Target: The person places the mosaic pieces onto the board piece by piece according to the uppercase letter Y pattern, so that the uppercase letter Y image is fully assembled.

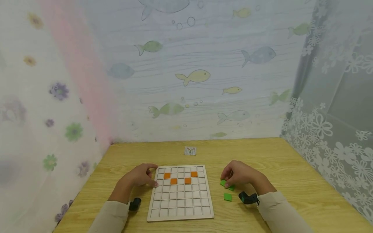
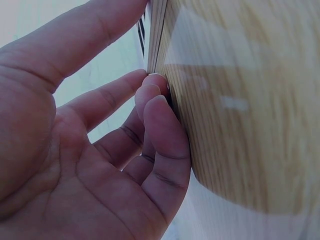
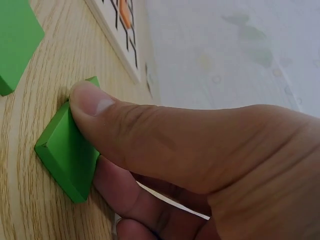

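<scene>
Cream sleeves (image 1: 279, 210) at the bottom edge of the head view, each wrist carrying a small black camera mount (image 1: 248, 198). Right hand (image 1: 239, 174) rests on the light wooden surface (image 1: 291, 181) just right of the pale wooden grid board (image 1: 180, 207), fingers curled down over a flat green square tile (image 1: 227, 184). Right wrist view: thumb (image 3: 95, 107) presses on the tile's top edge, at least one finger sits under or behind its lower corner, so the tile (image 3: 67, 150) is pinched, tilted slightly off the wood. Fingertips on the far side hidden by the thumb.

Second green square tile (image 1: 228, 196) lies flat just nearer the person, apart from the hand; in the right wrist view it is cut off by the frame's top-left corner (image 3: 15, 40).

Left hand (image 1: 141, 176) lies against the board's left edge near its far corner. Left wrist view: fingers (image 2: 160, 120) loosely bent, tips touching the board's thin side, thumb stretched along it; nothing gripped, palm open to the camera. Board surface itself blurred and hard to read there.

Four orange square tiles (image 1: 173, 181) sit in cells near the board's far end. Small printed pattern card (image 1: 190, 150) lies beyond the board; its design too small to make out.
</scene>
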Demonstrator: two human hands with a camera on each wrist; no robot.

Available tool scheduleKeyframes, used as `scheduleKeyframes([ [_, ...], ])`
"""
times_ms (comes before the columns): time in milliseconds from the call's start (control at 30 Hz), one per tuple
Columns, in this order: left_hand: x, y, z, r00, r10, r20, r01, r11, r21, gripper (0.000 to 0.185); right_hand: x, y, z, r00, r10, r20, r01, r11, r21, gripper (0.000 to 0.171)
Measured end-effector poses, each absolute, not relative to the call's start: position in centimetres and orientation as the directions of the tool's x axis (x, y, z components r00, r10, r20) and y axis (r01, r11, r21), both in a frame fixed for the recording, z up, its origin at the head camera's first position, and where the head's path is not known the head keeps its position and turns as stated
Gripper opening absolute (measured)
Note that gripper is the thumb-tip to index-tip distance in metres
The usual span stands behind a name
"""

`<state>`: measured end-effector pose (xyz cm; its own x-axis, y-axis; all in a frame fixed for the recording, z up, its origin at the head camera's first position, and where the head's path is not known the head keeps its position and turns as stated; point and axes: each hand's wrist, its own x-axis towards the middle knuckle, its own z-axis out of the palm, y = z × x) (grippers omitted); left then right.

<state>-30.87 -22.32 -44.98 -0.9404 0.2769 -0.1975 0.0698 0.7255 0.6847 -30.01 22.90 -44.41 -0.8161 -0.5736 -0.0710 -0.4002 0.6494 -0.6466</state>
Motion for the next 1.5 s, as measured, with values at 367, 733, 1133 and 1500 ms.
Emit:
scheduleKeyframes([
  [367,-30.5,-22.3,-44.7,-0.939,0.283,-0.197,0.067,0.709,0.702,0.086,-29.7,22.4,-44.2,-0.831,-0.552,-0.064,-0.389,0.661,-0.641,0.019],
  [733,-30.8,-22.4,-44.9,-0.937,0.286,-0.200,0.070,0.716,0.694,0.087,-29.8,22.0,-44.2,-0.843,-0.538,-0.018,-0.422,0.681,-0.599,0.019],
  [1133,-31.0,-22.5,-45.3,-0.937,0.290,-0.196,0.073,0.709,0.702,0.086,-29.9,21.7,-44.3,-0.846,-0.533,0.004,-0.426,0.671,-0.607,0.011],
  [1500,-31.0,-22.5,-45.3,-0.936,0.299,-0.186,0.084,0.703,0.707,0.085,-30.1,21.6,-43.6,-0.841,-0.540,0.027,-0.430,0.639,-0.638,0.006],
])
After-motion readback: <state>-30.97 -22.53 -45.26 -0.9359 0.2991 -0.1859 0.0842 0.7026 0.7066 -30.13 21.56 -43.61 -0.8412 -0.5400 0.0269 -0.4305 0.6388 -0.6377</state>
